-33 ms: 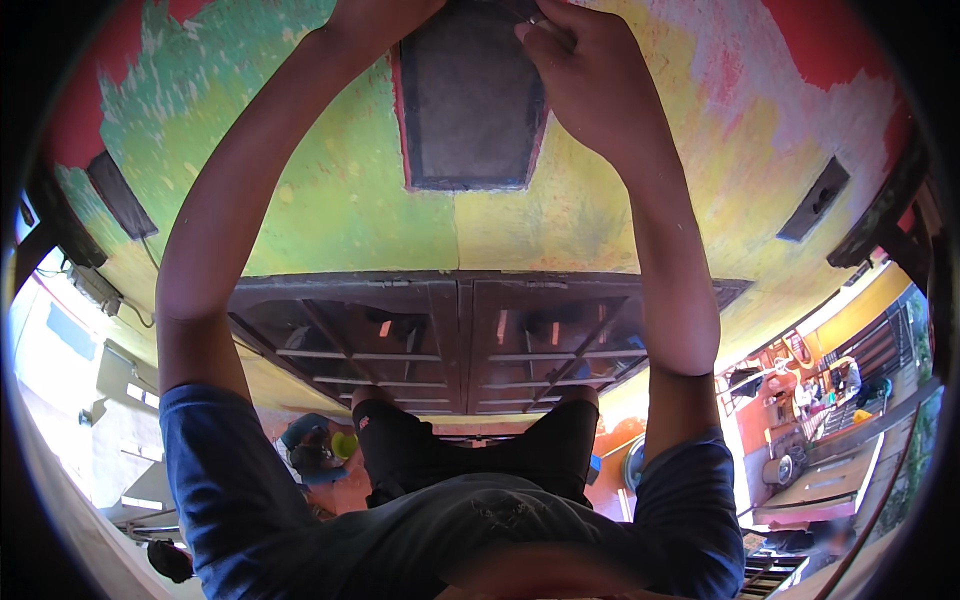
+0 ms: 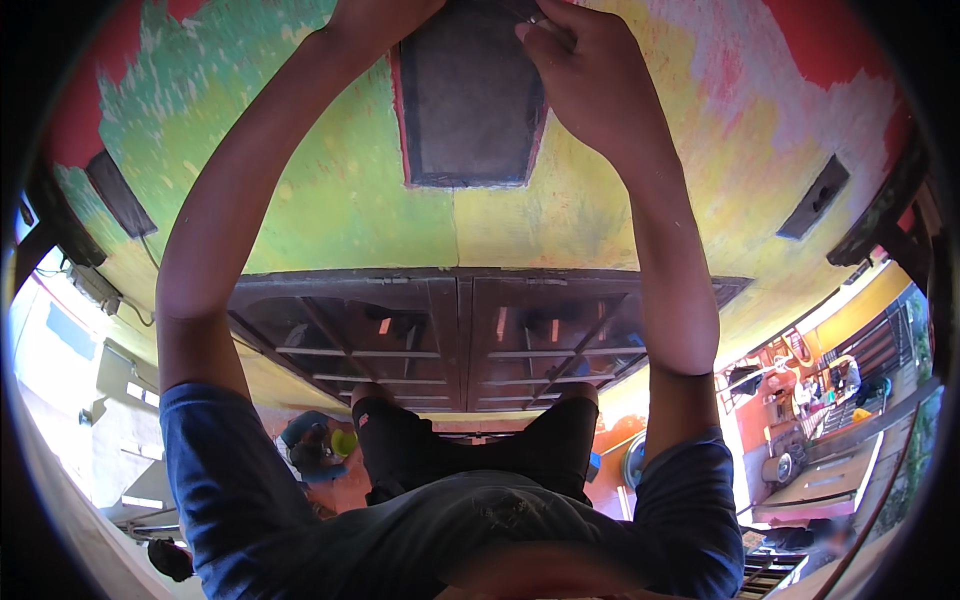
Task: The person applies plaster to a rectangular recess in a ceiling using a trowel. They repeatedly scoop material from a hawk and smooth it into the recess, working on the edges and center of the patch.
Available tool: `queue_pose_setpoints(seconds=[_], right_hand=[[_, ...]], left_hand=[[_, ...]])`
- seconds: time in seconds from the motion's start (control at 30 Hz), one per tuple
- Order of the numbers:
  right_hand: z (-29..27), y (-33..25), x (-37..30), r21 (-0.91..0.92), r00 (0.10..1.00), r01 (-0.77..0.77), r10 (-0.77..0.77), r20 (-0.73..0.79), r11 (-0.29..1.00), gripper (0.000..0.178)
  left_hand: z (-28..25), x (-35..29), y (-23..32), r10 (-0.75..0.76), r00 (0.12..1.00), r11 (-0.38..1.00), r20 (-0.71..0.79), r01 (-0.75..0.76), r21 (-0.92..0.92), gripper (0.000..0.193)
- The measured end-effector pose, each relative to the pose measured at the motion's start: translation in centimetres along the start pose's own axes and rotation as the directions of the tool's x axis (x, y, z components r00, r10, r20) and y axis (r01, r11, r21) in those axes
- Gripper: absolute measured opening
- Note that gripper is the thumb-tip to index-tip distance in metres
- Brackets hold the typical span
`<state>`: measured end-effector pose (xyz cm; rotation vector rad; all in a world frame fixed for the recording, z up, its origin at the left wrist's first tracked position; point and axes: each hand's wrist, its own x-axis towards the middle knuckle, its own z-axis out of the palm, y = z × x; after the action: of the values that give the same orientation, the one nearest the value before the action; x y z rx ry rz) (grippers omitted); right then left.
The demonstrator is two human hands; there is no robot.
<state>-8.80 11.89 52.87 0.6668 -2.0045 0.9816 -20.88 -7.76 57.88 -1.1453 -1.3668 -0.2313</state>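
Note:
Both my arms reach up a wall (image 2: 345, 220) painted in patches of green, yellow and pink. My right hand (image 2: 590, 75) is closed in a pinch beside the right edge of a dark grey panel (image 2: 472, 115). Something thin shows at its fingertips, too small to name. My left hand (image 2: 385, 14) is at the panel's upper left, its fingers cut off by the picture's top edge. The panel narrows toward its lower end, and reddish paint lines its sides.
Beneath the panel is a brown-framed window (image 2: 460, 330) with glass panes. Small dark openings (image 2: 815, 197) flank it on the wall. Far below, at the left, a person (image 2: 312, 445) is near a yellow-green container (image 2: 343, 442). Cluttered household things (image 2: 800, 400) stand at the lower right.
The view has shifted very slightly, so the panel and window sit a little higher. Both hands hold the same positions.

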Motion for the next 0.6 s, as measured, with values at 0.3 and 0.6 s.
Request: queue_pose_setpoints(seconds=[0.3,0.6], right_hand=[[0.7,1.1,1.6,-0.06,0.969,0.241,-0.244,-0.045,0.969,0.023],[-0.7,-1.2,0.9,-0.059,0.995,-0.008,0.014,0.098,0.998,0.025]], left_hand=[[-0.6,0.5,-1.0,0.04,0.999,0.999,-0.009,-0.04,0.017,0.024],[-0.3,0.5,-0.9,0.01,1.0,1.0,-0.014,-0.011,-0.022,0.023]])
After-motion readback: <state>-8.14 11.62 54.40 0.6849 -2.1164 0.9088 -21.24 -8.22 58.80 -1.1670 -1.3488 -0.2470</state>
